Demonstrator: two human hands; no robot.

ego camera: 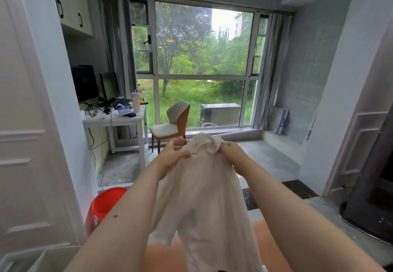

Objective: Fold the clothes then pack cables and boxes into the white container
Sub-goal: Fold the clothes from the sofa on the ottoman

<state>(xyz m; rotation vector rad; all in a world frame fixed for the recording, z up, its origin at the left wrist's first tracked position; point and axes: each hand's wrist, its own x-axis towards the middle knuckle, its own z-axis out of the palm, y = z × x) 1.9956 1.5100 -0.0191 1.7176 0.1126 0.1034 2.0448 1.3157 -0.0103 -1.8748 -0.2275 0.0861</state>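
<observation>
A white shirt (pixel 204 197) hangs in the air in front of me, held up by its collar end. My left hand (pixel 173 153) pinches the cloth at the upper left of the collar. My right hand (pixel 232 153) grips the bunched collar at the upper right. The shirt drapes straight down between my forearms and hides what lies below it. At the bottom left corner, the rim of a white container (pixel 27 258) shows. No cables or boxes are clearly visible near my hands.
A red bucket (pixel 106 204) stands on the floor at lower left beside a white door. A cluttered white desk (pixel 119 118) and a chair (pixel 172 125) stand before the big window. A dark appliance (pixel 370 212) sits at right. A peach surface lies under the shirt.
</observation>
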